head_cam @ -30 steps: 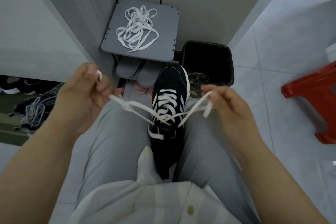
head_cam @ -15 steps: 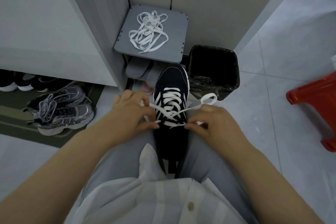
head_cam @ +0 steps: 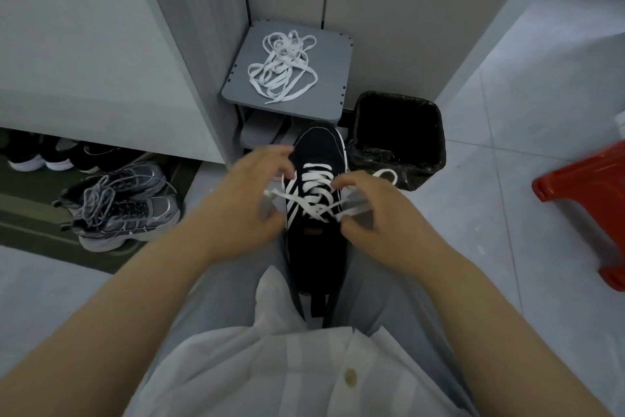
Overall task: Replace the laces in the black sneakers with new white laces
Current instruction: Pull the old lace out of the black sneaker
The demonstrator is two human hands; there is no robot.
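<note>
Fingers (head_cam: pixel 343 184) pinch one white lace (head_cam: pixel 316 180), one sneaker (head_cam: pixel 318 146).

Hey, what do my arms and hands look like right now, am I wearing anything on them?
Both forearms are bare: no sleeves, gloves or watch show on the left hand or right hand. Blur hides whether any rings are worn. Lower in the view is a pale striped button shirt.

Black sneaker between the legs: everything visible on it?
The black sneaker sits upright, toe away, between the person's grey-trousered legs: dark fabric-looking upper, white side stripes, white sole rim. A flat white lace crosses its eyelets, ends loose. The right hand pinches one end; the left hand curls at the other, grip blurred.
</note>
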